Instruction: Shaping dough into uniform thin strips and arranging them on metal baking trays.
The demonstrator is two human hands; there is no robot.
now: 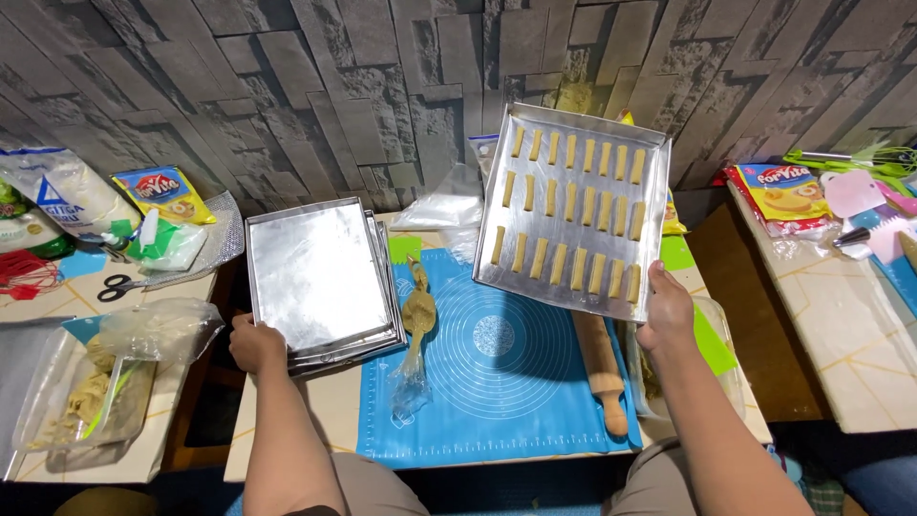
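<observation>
My right hand (666, 313) grips the near right corner of a metal baking tray (494, 274) and holds it tilted up above the table. Rows of several small pale dough sticks (571, 208) lie on that tray. My left hand (255, 344) holds the near left corner of a stack of bare metal trays (320, 277), which rests at the table's left side. Between the two lies a blue silicone mat (497, 368) with printed circles. On the mat sit a clear piping bag of dough (416, 320) and a wooden rolling pin (602, 368).
A clear plastic tub with dough and a bag (91, 387) stands on the left side table, with scissors (122, 285) and yellow packets (162, 194) behind it. On the right table lie a yellow packet (788, 196) and pink utensils (864, 205). A stone-pattern wall (382, 86) rises behind.
</observation>
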